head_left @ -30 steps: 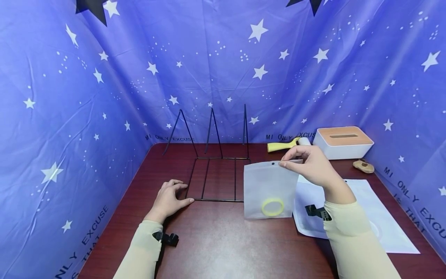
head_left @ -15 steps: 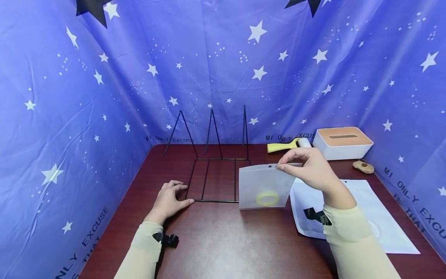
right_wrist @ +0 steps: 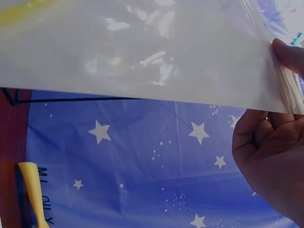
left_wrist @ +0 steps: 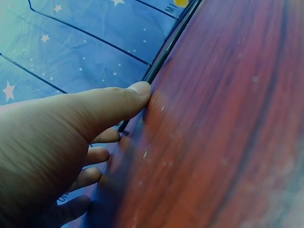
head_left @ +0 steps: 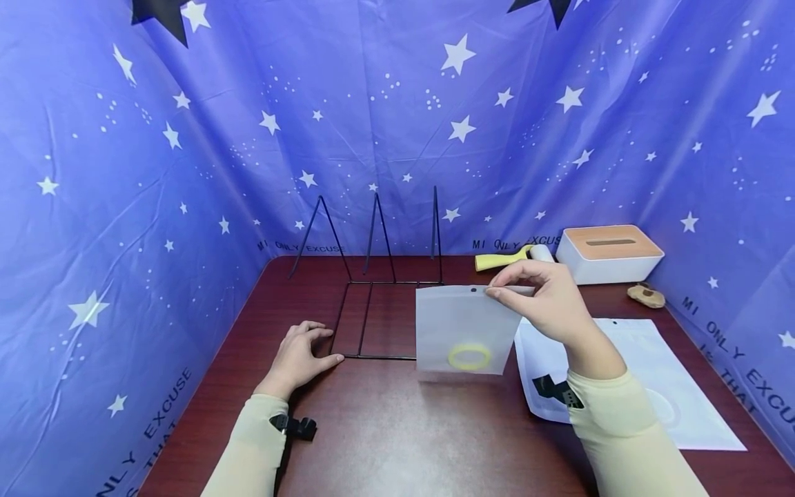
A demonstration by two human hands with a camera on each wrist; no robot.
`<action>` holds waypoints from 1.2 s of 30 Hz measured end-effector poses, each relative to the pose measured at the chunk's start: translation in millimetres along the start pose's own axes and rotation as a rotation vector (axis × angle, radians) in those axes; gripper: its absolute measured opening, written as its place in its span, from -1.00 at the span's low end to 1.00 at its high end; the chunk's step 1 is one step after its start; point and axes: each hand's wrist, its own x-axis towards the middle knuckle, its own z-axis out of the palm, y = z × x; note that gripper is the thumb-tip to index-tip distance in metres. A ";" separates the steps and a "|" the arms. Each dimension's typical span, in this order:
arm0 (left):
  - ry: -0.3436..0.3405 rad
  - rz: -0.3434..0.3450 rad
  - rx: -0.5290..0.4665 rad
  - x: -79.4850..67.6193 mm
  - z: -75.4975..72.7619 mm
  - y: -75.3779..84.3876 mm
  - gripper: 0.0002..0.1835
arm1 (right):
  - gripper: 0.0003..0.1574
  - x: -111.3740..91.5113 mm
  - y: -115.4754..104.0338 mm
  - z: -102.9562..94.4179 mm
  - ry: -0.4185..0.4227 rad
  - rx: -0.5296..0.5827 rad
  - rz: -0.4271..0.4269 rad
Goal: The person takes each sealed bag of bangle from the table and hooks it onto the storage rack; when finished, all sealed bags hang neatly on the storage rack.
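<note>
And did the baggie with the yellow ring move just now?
Yes. In the head view, the bag has moved left, covering more of the black wire rack than a second ago.

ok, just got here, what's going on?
A person's right hand pinches a translucent pouch by its top edge, a yellow ring showing through near the bottom. The left hand holds the near-left corner of a black wire rack. In the head view the pouch hides the rack's near-right corner; whether they touch I can't tell. A larger white pouch lies on the table.
</note>
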 end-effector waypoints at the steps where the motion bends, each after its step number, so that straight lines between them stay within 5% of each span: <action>1: -0.002 -0.001 0.000 -0.2 -0.3 -0.2 -0.32 | -0.90 0.4 -0.4 1.1 0.006 -0.003 0.000; 20: -0.010 0.012 -0.125 -4.6 -9.2 -0.2 -0.44 | -0.90 8.9 -8.8 22.0 0.027 0.052 0.006; 36: 0.042 0.122 -0.353 -6.7 -20.5 27.7 -0.52 | -0.87 18.5 -11.1 49.1 0.042 0.120 -0.075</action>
